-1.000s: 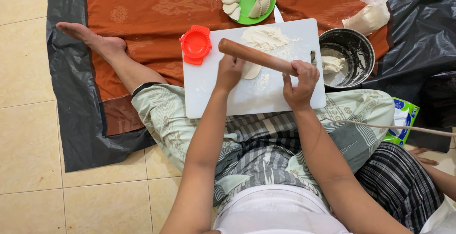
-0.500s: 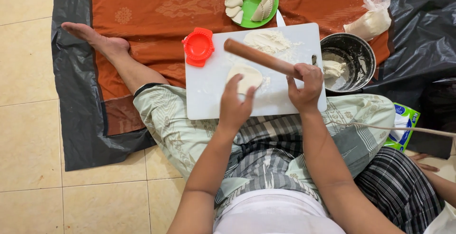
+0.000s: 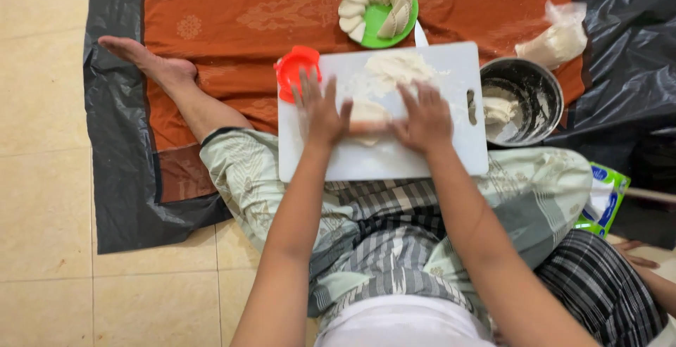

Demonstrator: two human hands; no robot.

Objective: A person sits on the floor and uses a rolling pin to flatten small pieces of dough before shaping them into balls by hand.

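Both hands are pressing flat on a wooden rolling pin [image 3: 369,127] that is lying across the white cutting board [image 3: 451,157]. The left hand [image 3: 320,111] is covering the pin's left end and the right hand [image 3: 424,118] its right end, so only a short brown stretch is showing between them. The pin's long axis is running left to right, directly beneath the palms, equally near either hand. Fingers on both hands are splayed and extended forward, not curled around anything (palms bearing down, no grasp). A flattened piece of dough [image 3: 366,111] is lying under the pin, between the two hands, with a larger floured patch [image 3: 394,69] just beyond the fingertips. A red dumpling mould [image 3: 292,72] is sitting at the board's left corner.
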